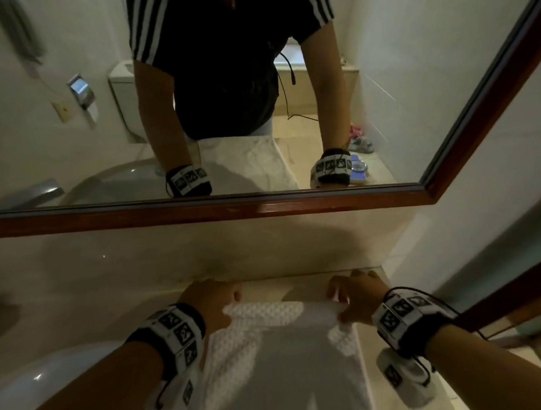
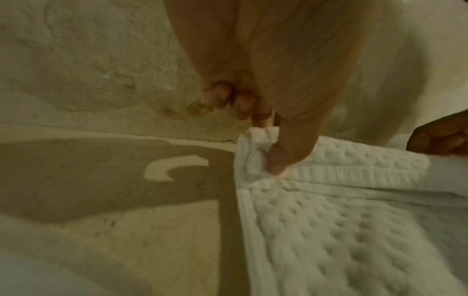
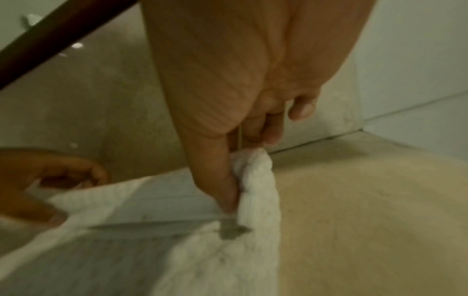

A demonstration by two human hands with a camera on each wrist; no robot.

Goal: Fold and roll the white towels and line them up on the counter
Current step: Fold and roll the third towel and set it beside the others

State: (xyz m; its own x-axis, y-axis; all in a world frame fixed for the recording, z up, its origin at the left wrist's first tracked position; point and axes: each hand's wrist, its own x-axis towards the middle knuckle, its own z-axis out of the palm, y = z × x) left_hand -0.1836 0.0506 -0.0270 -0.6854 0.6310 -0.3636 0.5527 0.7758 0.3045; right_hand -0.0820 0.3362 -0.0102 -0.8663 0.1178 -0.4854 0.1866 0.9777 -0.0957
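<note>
Looking down from the head view, a white towel (image 1: 280, 364) lies spread lengthwise on the beige table (image 1: 306, 284), its far edge close to the back wall under a wood-framed mirror (image 1: 199, 211). At lower left there's the curved rim of a sink (image 1: 34, 375), cut off by the frame, so what's in the basin can't be seen. The left hand (image 1: 210, 300) grips the towel's far left corner and the right hand (image 1: 354, 296) grips the far right corner, both with fingers curled, the edge stretched between them. Most of the towel sits in shadow, so the weave only shows near the top.

Left wrist view: the left hand (image 2: 268, 84) pinches the bunched corner of the towel (image 2: 329, 220), with the thumb (image 2: 283, 152) pressed on top and the fingers tucked behind the fold. The waffle texture is clear here. The table (image 2: 126, 230) beside it is partly shadowed.

Right wrist view is pretty blurry: the right hand (image 3: 238, 80) pinches the other corner of the towel (image 3: 202, 260) between its thumb (image 3: 217, 176) and curled fingers. The left hand (image 3: 50, 176) shows at the far left, holding its end too.
</note>
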